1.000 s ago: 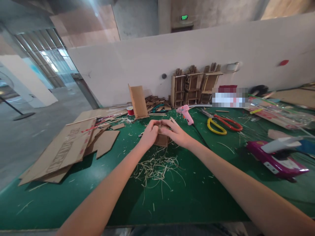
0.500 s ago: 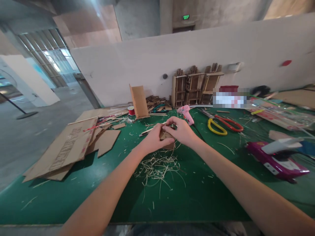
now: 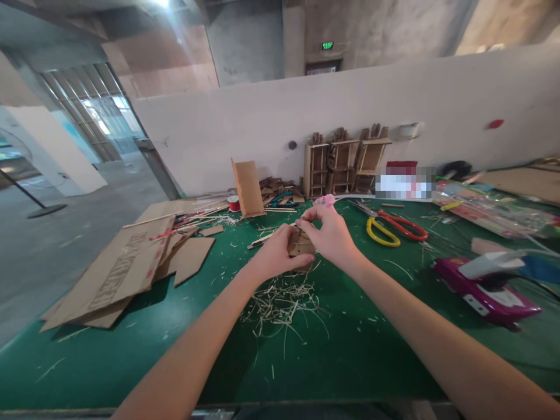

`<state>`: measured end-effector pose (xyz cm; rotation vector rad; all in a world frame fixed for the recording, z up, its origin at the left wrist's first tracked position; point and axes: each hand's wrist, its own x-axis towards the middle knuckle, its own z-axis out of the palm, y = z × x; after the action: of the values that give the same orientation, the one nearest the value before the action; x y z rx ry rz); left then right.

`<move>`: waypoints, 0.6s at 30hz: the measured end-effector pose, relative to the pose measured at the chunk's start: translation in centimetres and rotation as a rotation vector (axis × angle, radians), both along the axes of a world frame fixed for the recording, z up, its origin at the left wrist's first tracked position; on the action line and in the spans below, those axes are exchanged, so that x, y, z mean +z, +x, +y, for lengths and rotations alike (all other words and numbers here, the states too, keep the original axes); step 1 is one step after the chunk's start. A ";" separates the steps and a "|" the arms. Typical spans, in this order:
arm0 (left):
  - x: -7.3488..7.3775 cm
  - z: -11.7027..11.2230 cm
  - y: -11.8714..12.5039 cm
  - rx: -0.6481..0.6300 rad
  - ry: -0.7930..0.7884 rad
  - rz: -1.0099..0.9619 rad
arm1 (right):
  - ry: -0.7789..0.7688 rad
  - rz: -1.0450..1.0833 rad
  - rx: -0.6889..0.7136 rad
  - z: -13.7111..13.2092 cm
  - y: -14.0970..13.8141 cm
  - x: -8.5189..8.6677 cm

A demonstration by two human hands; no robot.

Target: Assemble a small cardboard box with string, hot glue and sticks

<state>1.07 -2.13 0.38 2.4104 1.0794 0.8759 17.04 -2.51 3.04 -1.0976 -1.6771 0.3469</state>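
Note:
A small brown cardboard piece [image 3: 301, 246] with tiny dark holes is held above the green table [image 3: 363, 350]. My left hand [image 3: 276, 252] is closed on its left side, the thumb lying along the near edge. Over the top right of the piece, my right hand [image 3: 329, 233] has thumb and fingertips pinched together; whatever sits between them is too small to make out. Curly pale shavings [image 3: 282, 306] lie on the table just below both hands. A pink glue gun [image 3: 324, 201] is partly hidden behind my right hand.
Flat cardboard sheets [image 3: 126, 265] lie at left. Yellow-and-red-handled scissors [image 3: 385, 233] rest right of the hands, with a purple power strip [image 3: 485, 297] nearer. A folded cardboard piece [image 3: 248, 188], red spool [image 3: 234, 203] and cardboard structures [image 3: 341, 166] stand at the back.
The right hand has risen slightly and shifted right, showing more of the cardboard piece's top and covering more of the glue gun. The camera view has tilted a little.

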 end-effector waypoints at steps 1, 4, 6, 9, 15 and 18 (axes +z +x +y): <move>0.1 -0.1 0.0 0.001 0.001 0.004 | -0.007 0.008 0.003 -0.2 0.0 0.4; 0.3 -0.3 0.0 -0.003 0.005 0.009 | -0.017 0.016 0.015 -0.5 0.1 1.3; 0.4 -0.4 0.1 0.008 0.007 0.017 | -0.016 0.001 0.028 -0.5 0.3 1.8; 0.5 -0.5 0.2 0.027 0.014 0.027 | -0.015 -0.015 0.042 -0.4 0.4 2.1; 0.3 -0.4 0.1 0.028 0.012 -0.008 | -0.038 0.014 0.060 -0.2 0.4 2.3; 0.0 0.0 -0.1 0.068 -0.058 -0.010 | 0.050 0.079 0.068 -0.6 0.8 4.7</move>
<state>1.02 -2.14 0.33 2.3325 1.1725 0.8656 17.83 -3.10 7.75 -0.9796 -1.6468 0.3855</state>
